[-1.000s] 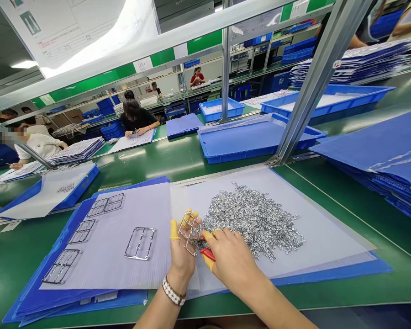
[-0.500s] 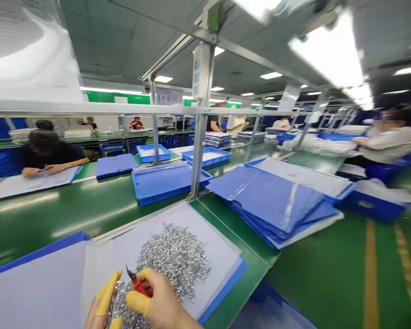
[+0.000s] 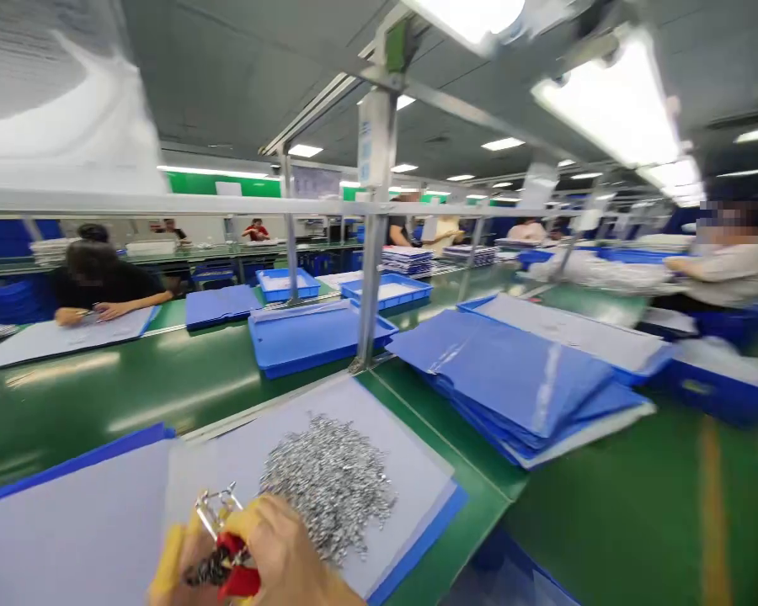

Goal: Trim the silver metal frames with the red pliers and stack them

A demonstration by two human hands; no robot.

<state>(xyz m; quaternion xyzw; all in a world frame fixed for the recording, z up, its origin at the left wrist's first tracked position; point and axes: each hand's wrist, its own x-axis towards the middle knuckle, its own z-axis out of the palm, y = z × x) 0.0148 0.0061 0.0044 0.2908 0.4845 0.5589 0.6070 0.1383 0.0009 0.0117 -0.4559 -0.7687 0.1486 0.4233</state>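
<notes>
My right hand (image 3: 290,551), with yellow finger covers, is closed around red-handled nippers (image 3: 243,581). Their dark jaws point down to the left, towards my left hand (image 3: 175,566). That hand also wears yellow covers, and its fingers pinch a small silvery metal frame piece (image 3: 210,515) standing up between the two hands. Blur hides exactly where the fingers touch it. Just beyond my right hand spreads a heap of small silvery metal parts (image 3: 328,480), lying on a white sheet (image 3: 410,446).
Another pale sheet (image 3: 69,522) covers the bench at left. A metal post (image 3: 371,286) rises behind the heap, beside a blue tray (image 3: 303,337). Stacked blue sheets (image 3: 511,370) overhang the green bench at right. Across the bench sits a co-worker (image 3: 101,282); another person (image 3: 733,261) sits at far right.
The nippers have turned from pointing up to pointing down left. The silvery frame piece now stands up clearly between my hands. The view has shifted slightly.
</notes>
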